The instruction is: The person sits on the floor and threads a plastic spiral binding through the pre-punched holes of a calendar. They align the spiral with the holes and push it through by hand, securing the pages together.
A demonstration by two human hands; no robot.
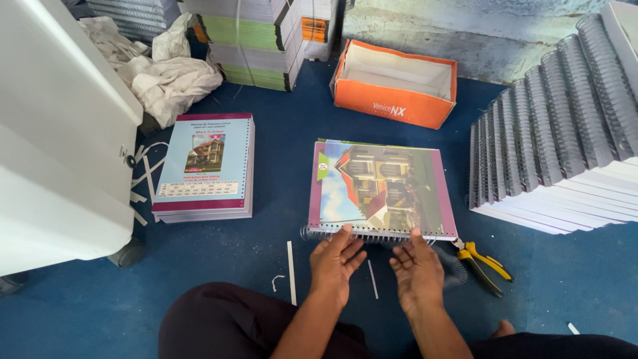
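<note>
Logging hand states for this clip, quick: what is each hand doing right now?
Left hand: open, fingers flat on the spiral coil at the booklet edge, gripping nothing.
Right hand: open, fingertips at the same coil, gripping nothing.

Bound stack [565, 133] cut off right

Floor: blue carpet [279, 213], lit evenly by soft daylight.
Back wall: rough grey concrete [465, 33], stained and patchy.
Left side: large white cabinet [53, 146] standing on the carpet.
Far corner: crumpled white cloth [166, 76] heaped beside the cabinet.
Back edge: orange cardboard box [395, 100], open, against the wall.
</note>
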